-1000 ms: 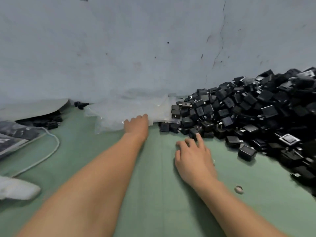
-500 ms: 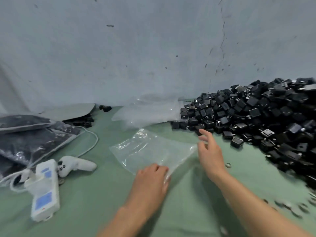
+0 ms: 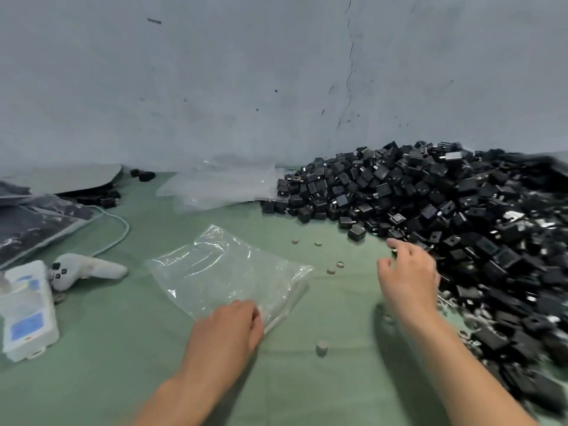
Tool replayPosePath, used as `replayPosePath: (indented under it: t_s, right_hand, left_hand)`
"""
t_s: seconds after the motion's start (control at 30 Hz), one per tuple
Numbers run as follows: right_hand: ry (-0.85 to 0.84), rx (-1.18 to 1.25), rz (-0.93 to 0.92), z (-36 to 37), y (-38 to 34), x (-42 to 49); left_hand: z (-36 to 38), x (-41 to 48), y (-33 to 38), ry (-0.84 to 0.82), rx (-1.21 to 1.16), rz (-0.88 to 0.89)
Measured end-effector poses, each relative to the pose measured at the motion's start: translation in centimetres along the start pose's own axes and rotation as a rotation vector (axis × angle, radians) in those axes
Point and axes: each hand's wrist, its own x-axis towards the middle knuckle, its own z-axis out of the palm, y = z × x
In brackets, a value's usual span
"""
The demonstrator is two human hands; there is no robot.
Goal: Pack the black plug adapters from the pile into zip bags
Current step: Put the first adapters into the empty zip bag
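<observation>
A big pile of black plug adapters (image 3: pixel 430 210) fills the right side of the green mat, up against the wall. One empty clear zip bag (image 3: pixel 227 269) lies flat in the middle of the mat. My left hand (image 3: pixel 227 327) grips the bag's near edge with curled fingers. My right hand (image 3: pixel 405 275) hovers at the pile's left edge with its fingers spread and loosely bent. Its fingertips are close to the nearest adapters, and nothing is plainly held in it.
A stack of empty clear bags (image 3: pixel 221 189) lies by the wall. Filled bags (image 3: pixel 33 222), a white device (image 3: pixel 27 312), a white controller (image 3: pixel 86 270) and a cable (image 3: pixel 120 229) sit at left. Small grey round pieces (image 3: pixel 321 347) dot the green mat (image 3: pixel 92 379).
My left hand drew one bag off the stack and brought it toward me. My right hand moved right, from the mat's middle to the pile's edge.
</observation>
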Motion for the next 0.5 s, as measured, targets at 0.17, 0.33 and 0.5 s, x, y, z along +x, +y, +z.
replayPosePath:
  t_s: [0.17,0.33,0.5]
  right_hand:
    - [0.067,-0.275,0.235,0.8,4.1,3.1]
    - [0.131,-0.312,0.087,2.8,4.7,4.5]
    - [0.105,-0.247,0.051,3.9,2.9,5.4]
  left_hand:
    - [0.1,1.6,0.7,0.064,-0.13,-0.036]
    - [0.3,2.4,0.6,0.063,-0.17,-0.03]
    - [-0.1,2.1,-0.5,0.055,-0.218,-0.014]
